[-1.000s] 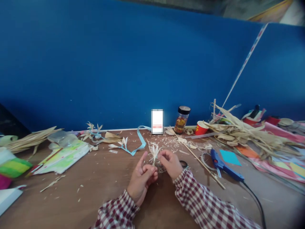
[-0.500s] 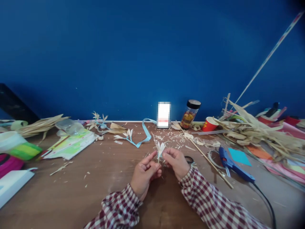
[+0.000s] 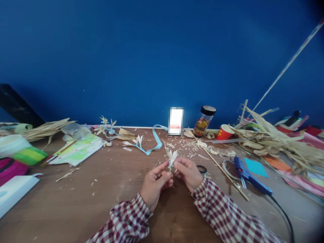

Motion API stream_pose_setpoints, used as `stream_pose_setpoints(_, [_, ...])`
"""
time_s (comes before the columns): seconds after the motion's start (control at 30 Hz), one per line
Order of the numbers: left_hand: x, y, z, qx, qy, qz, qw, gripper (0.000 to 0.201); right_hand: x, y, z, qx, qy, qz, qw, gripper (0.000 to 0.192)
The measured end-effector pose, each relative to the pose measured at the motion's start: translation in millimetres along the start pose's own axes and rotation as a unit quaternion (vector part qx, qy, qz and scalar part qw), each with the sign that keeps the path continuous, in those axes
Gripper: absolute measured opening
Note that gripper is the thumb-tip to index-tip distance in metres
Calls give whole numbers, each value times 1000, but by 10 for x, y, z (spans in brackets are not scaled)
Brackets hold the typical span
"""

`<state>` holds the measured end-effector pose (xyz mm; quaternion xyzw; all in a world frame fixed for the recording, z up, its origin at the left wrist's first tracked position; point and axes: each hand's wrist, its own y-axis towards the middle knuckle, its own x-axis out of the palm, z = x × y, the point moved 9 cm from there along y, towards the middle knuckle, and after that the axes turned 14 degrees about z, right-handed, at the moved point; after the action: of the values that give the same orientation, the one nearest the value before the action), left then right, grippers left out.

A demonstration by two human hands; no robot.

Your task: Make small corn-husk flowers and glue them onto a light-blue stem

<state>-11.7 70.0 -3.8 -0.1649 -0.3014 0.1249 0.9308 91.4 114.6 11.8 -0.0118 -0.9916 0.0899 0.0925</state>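
Behind everything, a deep blue wall fills the upper part of the view, and below it a brown wooden table carries the clutter. On the right of the table lies a big heap of dry, pale straw-coloured husk leaves; a smaller bundle of the same leaves lies at the far left. Near that bundle sits a flat green and white printed paper packet. To the right of the hands rests a blue hot glue gun with a black cord, a turquoise paper square just beyond it. Against the wall stand a clear glass jar with a black lid and a red paper cup lying on its side. A light blue ribbon curls across the middle, among scattered husk shavings. In the centre, above the table, the left hand and right hand, both in red-and-white checked sleeves, meet at a small cream husk flower. Each grip is pressed together, fingertips pinching the flower's base, its petals pointing up.
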Motion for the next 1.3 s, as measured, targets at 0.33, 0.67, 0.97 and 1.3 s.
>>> stream_pose_setpoints(0.33, [-12, -6, -11, -5, 7, 3, 1000, 41, 7, -15, -6, -4, 6, -5, 1000, 21])
stream_pose_setpoints(0.67, [-14, 8, -8, -9, 10, 11, 1000, 40, 5, -9, -9, -4, -3, 3, 1000, 21])
stream_pose_setpoints(0.97, [-19, 23, -24, -9, 10, 15, 1000, 39, 0, -24, -7, -3, -6, 11, 1000, 21])
stream_pose_setpoints(1.3, [-16, 11, -4, -13, 0, 25, 1000, 37, 8, -50, -73, 8, 55, 9, 998, 25])
